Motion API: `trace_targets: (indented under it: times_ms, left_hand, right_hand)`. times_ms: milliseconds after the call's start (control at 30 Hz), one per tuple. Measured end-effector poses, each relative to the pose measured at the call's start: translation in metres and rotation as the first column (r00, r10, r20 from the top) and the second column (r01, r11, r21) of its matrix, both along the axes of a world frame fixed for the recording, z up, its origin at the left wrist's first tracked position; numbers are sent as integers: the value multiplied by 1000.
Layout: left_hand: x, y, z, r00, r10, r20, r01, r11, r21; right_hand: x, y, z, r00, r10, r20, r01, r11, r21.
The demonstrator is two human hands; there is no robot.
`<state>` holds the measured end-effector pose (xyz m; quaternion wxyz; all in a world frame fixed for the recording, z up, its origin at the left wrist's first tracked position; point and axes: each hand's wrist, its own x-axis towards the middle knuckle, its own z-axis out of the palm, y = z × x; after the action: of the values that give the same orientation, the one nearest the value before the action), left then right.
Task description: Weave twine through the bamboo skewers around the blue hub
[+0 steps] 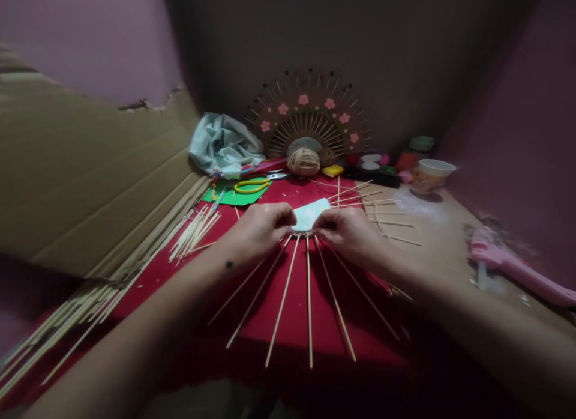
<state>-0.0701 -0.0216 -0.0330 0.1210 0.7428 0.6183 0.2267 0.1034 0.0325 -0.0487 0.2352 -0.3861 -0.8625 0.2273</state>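
Note:
A frame of thin wooden sticks [309,305] fans out around a pale blue-white centre piece [312,214]. Along the centre piece's near edge runs a thin band that looks like twine, where the sticks meet it. My left hand [270,224] pinches the left side of this edge, fingers closed. At the right side, my right hand [344,224] is closed on the edge too, thumb and fingers together. Both hands cover part of the frame, and whether they also grip a strand of twine I cannot make out.
Behind stand a ball of twine [303,161], a stick fan with pink flowers [303,99] and a crumpled cloth [225,144]. Yellow-handled scissors [252,185] and loose sticks [193,233] lie left. Right are a paper cup [431,176] and a pink glue gun [517,266].

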Motion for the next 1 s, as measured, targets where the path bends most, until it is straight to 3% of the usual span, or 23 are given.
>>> trace_targets:
  times_ms: [100, 167, 400, 533, 1000]
  left_hand:
    - [-8, 23, 1, 974, 42, -222, -46, 999, -14]
    - [-11, 34, -1, 966, 24, -258, -38, 998, -50]
    - [-16, 49, -14, 996, -87, -12, 83, 978, -193]
    - [-20, 50, -18, 988, -104, 115, 126, 971, -202]
    - [-15, 49, -21, 981, -124, 151, 153, 968, -198]
  right_hand:
    - [-4, 7, -10, 998, -17, 56, 13, 997, 72]
    - [-6, 9, -15, 999, -10, 43, 7, 997, 73]
    - [-12, 6, -19, 999, 6, 51, -11, 996, 90]
    - [-14, 5, -23, 997, 1, 80, -10, 993, 117]
    - [-14, 5, -25, 991, 55, 119, -76, 981, 178]
